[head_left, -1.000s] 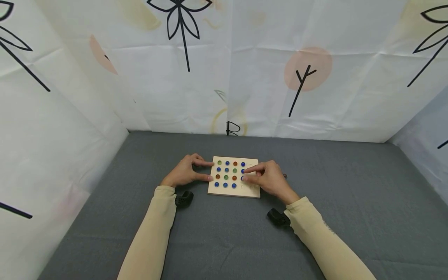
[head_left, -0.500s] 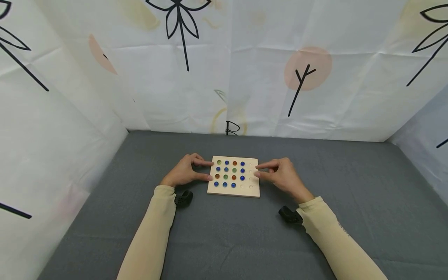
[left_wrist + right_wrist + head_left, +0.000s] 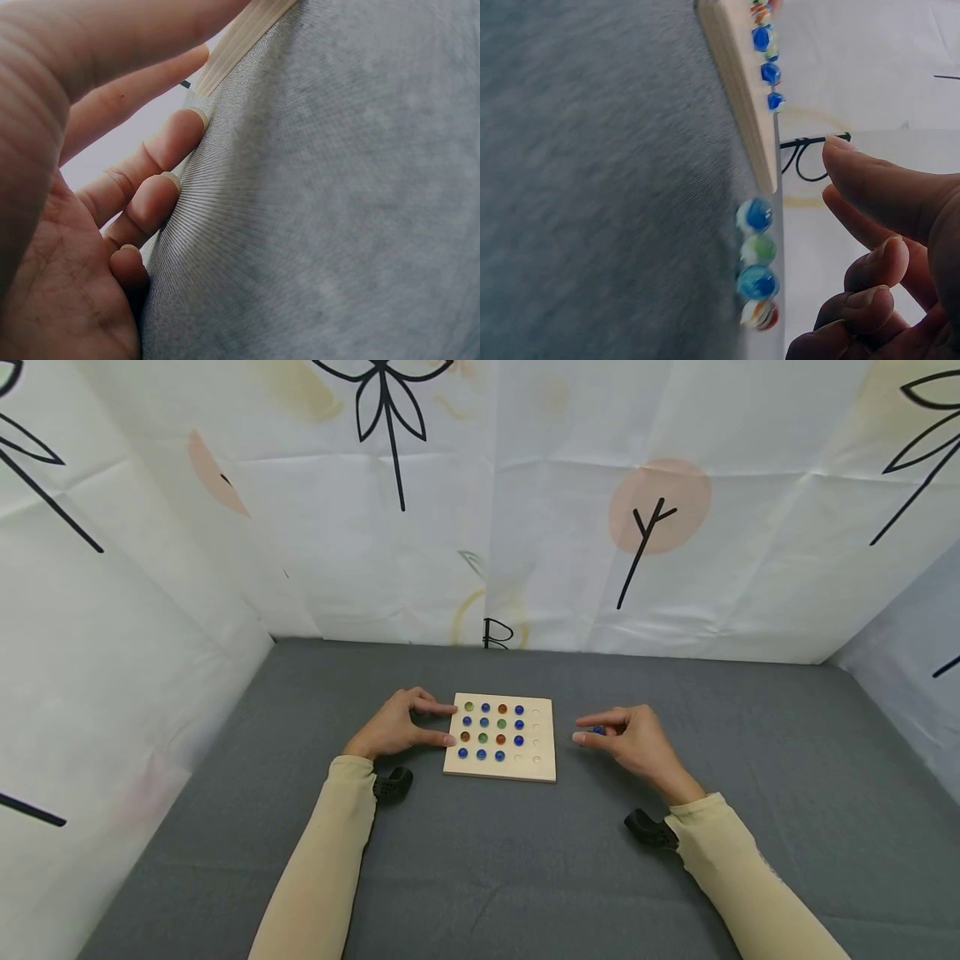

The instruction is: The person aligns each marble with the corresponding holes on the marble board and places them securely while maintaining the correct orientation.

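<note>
A pale wooden board (image 3: pixel 536 767) lies flat, with rows of blue, green and orange marbles in its hollows. Bare hollows show along its right side. My left hand (image 3: pixel 397 725) rests at the board's left edge, index finger and thumb straight and touching it. To the right of the board, my right hand (image 3: pixel 637 747) hovers with thumb and index finger apart, the other fingers curled. Nothing shows between the fingertips. A blue marble (image 3: pixel 597 729) shows between those fingers in the head view. In the right wrist view, several loose marbles (image 3: pixel 757 283) lie in a line on the cloth.
Grey cloth (image 3: pixel 480 860) covers the table. White sheets (image 3: pixel 555 552) printed with black plant shapes stand behind and at the sides. A black wrist device (image 3: pixel 393 787) sits under the left wrist and another black wrist device (image 3: pixel 650 829) under the right.
My right hand has drawn away from over the board's right columns, moving right toward the loose marbles. The left hand and the board have hardly moved.
</note>
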The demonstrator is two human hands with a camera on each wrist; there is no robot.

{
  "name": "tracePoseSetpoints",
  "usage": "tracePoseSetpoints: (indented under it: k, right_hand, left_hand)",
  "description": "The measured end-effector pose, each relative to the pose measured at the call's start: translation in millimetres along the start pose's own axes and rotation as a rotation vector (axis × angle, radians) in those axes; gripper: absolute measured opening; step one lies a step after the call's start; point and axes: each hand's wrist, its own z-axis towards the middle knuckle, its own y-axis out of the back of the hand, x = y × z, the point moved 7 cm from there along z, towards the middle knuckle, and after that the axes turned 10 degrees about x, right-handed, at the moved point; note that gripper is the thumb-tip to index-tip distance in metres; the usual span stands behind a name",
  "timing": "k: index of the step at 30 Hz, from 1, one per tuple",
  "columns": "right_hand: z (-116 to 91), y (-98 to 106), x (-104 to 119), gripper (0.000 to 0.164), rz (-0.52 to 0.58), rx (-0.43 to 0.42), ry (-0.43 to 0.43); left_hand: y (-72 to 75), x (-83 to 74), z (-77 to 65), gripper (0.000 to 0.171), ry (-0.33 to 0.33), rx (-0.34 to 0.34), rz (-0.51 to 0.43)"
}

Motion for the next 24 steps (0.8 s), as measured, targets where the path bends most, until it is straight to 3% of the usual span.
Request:
tracePoseSetpoints:
  k: [24]
  right_hand:
    - [-7.6, -6.8, -13.1, 0.03, -0.02, 0.016, -0.069]
  left_hand:
    - [-0.2, -2.9, -2.0, 0.052, -0.008, 0.0, 0.005]
